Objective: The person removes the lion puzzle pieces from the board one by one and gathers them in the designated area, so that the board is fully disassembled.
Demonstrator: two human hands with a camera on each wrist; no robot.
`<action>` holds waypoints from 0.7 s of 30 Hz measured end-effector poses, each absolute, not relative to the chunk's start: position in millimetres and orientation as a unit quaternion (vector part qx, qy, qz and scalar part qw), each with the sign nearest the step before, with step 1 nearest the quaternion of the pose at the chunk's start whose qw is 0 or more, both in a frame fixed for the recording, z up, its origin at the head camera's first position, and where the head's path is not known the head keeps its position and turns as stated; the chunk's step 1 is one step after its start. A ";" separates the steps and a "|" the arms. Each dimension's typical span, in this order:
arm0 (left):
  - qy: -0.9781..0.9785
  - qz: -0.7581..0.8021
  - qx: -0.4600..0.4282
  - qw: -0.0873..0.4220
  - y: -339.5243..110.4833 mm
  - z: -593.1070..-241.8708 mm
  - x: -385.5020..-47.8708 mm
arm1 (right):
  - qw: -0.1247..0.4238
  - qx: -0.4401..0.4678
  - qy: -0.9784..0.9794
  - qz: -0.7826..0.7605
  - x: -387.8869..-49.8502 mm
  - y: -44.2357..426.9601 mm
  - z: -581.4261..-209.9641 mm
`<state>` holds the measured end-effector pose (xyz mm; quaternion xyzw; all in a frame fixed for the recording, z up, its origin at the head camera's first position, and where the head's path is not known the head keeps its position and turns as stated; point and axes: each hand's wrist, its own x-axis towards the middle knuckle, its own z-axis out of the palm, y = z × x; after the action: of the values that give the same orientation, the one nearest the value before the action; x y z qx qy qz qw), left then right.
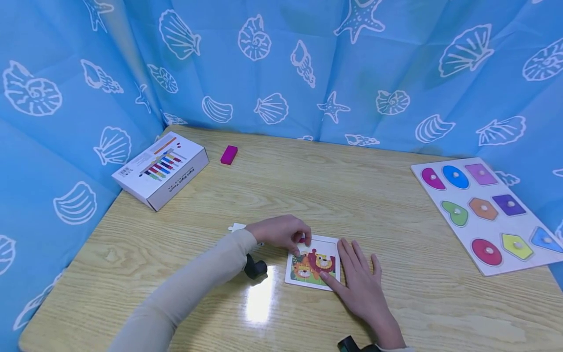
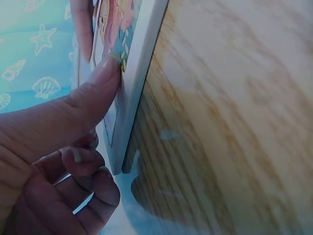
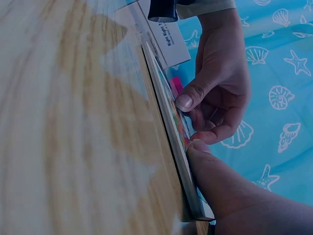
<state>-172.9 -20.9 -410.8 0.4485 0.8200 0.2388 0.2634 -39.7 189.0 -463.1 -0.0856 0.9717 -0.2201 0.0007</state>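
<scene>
Over the upper left part of a white-framed lion puzzle point(image 1: 313, 266), the left hand point(image 1: 281, 231) bends down with its fingers curled and its thumb tip touching the picture surface. Whether a piece is pinched between thumb and fingers, I cannot tell. At the puzzle's right side, the right hand point(image 1: 358, 283) lies with its fingers extended and spread, gripping nothing, its thumb tip on the lower right of the picture. The puzzle lies flat on the wooden table point(image 1: 352, 195), between the two hands; its lower part shows two lions, while a stretch near the top edge is plain white. Just beyond the left forearm, a white puzzle piece point(image 1: 236, 227) lies partly hidden by the sleeve point(image 1: 193, 278). A black device point(image 1: 255, 268) sits at the left wrist. Farther back to the left are a magenta block point(image 1: 229, 155) and a white box point(image 1: 160, 168) printed with coloured beads. Well to the right lies a board point(image 1: 488, 217) of knobbed coloured shapes. Behind everything hangs a blue curtain point(image 1: 299, 73) with white shells and starfish.
</scene>
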 end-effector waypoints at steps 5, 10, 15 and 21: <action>0.823 0.232 0.446 0.265 -18.3 -410.1 -173.2 | 0.003 -0.086 0.972 -0.218 -39.7 189.1 -463.0; 0.828 0.218 0.443 0.267 -16.5 -410.4 -173.5 | 0.001 -0.087 0.972 -0.216 -40.1 189.2 -463.1; 0.827 0.219 0.445 0.265 -16.2 -411.0 -173.5 | -0.001 -0.088 0.972 -0.218 -40.5 189.2 -462.7; 0.828 0.216 0.457 0.244 -18.1 -410.7 -171.9 | -0.002 -0.087 0.971 -0.221 -40.2 189.2 -462.4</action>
<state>-171.9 -18.1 -410.7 0.4571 0.8276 0.2160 0.2438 -40.2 189.2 -462.4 -0.0870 0.9714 -0.2209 -0.0017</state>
